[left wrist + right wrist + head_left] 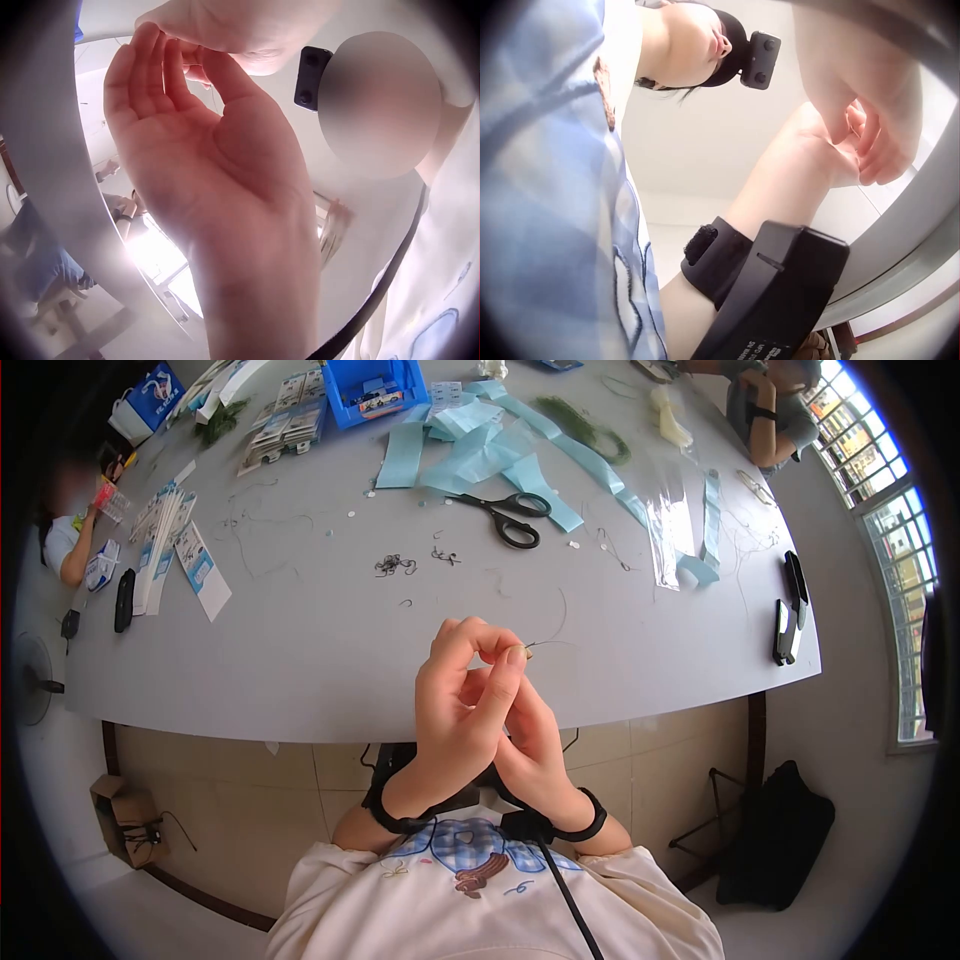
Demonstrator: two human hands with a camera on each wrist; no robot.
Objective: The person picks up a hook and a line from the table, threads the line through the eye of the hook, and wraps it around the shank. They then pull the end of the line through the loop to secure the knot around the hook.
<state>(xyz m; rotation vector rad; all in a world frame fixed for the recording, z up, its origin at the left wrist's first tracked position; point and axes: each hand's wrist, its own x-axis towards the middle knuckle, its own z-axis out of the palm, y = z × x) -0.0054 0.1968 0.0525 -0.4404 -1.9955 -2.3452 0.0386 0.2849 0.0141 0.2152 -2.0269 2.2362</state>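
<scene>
Both hands meet above the near edge of the table [330, 690]. My left hand [460, 685] pinches a tiny dark hook [530, 646] between thumb and forefinger. From it a thin clear line [563, 610] arcs up and to the right. Close under the left hand, my right hand [535, 745] has its fingers curled in toward the same spot, at the line; its fingertips are mostly hidden. The left palm [225, 161] faces the left wrist camera. Beyond the hands lie a loose pile of small dark hooks [393, 566] and a single hook [405, 603].
Black scissors [510, 518] lie ahead, beside crumpled light-blue strips [470, 445]. A blue bin [372, 395] stands behind. Staplers lie right [790, 610] and left [124, 600], near printed cards [200, 570]. Other people sit at the far right [775, 420] and left [75, 550].
</scene>
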